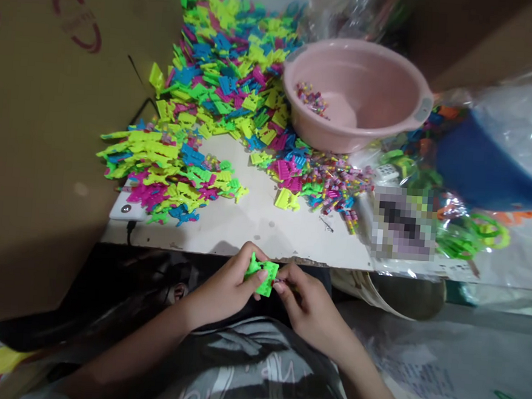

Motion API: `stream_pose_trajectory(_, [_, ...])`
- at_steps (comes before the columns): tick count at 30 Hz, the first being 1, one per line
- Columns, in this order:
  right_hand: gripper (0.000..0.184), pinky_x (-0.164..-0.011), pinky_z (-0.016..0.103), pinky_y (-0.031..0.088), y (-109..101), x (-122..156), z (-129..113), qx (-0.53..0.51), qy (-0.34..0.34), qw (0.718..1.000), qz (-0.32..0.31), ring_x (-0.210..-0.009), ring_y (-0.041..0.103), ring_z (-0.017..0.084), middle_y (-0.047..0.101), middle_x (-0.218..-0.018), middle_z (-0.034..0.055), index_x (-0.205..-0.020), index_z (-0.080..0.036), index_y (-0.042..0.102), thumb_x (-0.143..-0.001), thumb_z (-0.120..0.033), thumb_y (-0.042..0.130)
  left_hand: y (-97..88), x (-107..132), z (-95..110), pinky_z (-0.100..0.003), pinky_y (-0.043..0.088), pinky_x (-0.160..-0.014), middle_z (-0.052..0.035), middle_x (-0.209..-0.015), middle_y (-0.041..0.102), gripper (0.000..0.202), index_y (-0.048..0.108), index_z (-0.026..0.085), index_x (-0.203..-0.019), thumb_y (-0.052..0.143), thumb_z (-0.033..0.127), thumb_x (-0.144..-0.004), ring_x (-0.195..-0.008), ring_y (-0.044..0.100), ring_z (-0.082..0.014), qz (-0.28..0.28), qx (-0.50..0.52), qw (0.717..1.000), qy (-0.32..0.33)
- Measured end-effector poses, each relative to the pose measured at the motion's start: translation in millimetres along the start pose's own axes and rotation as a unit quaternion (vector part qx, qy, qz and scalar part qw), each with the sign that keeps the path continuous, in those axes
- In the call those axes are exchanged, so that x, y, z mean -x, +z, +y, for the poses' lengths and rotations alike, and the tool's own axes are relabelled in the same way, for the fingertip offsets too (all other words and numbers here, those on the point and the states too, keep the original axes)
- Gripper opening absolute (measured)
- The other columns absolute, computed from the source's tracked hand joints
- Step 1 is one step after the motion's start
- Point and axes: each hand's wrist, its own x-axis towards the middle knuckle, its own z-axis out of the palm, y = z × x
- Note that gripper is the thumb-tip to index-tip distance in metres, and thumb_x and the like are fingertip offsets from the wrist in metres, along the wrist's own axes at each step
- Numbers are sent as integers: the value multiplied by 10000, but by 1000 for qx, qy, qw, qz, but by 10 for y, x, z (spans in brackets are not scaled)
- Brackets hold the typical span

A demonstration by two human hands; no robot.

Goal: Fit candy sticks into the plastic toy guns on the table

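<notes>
I note the left hand (231, 284) pinching a bright-green plastic piece (266, 287) by the tabletop's (255, 226) front edge, presumably to steady it while the right hand (308, 298) pinches a small, indistinct item (279, 280) at its side.

Grey shirt (249, 344), pale lettering (284, 369) across it — forearms (152, 328) and hands (227, 281) bare.

The flat bright-green plastic piece (270, 275) shows one colour; heaped flat plastic pieces (228, 85) mix yellow, green, blue and magenta; the round plastic basin (336, 139) is pink.
</notes>
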Motion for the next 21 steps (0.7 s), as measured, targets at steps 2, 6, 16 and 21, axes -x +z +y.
stream_pose_trajectory(2, [190,-693,268,466,-110,-101,90,-5,-3,1000,15,-753,607,175,655,-826,26,-917,-214,571,-978,-365,471,-118,-46,34,-301,517,-725,-21,-889,600,195,503,221,-1022,461,387,-929,-797,612,-179,16,-28,999,18])
stream_pose_trajectory(6, [271,-818,378,476,-471,-287,470,183,-1,954,238,-891,605,253,656,-973,112,-1018,-185,628,-956,-401,477,-565,-189,181,-329,505,-829,-48,-1049,679,228,608,221,-1027,558,372,-863,-944,625,-224,206,-174,961,55])
stream_pose_trajectory(16, [334,-833,394,444,-826,-582,695,440,65,870,214,-976,615,295,667,-1042,140,-1208,-201,665,-959,-207,442,-1888,-466,702,-425,466,-847,-10,-1032,650,532,523,181,-1296,537,532,-897,-1005,619,-274,523,-327,785,57])
stream_pose_trajectory(21, [294,-639,299,413,-713,-792,550,441,108,876,161,-820,673,245,722,-962,108,-1222,-200,617,-984,-293,472,-1525,-640,682,-595,291,-1051,-166,-1491,358,647,295,156,-1462,482,504,-949,-1398,289,-427,520,-434,727,113])
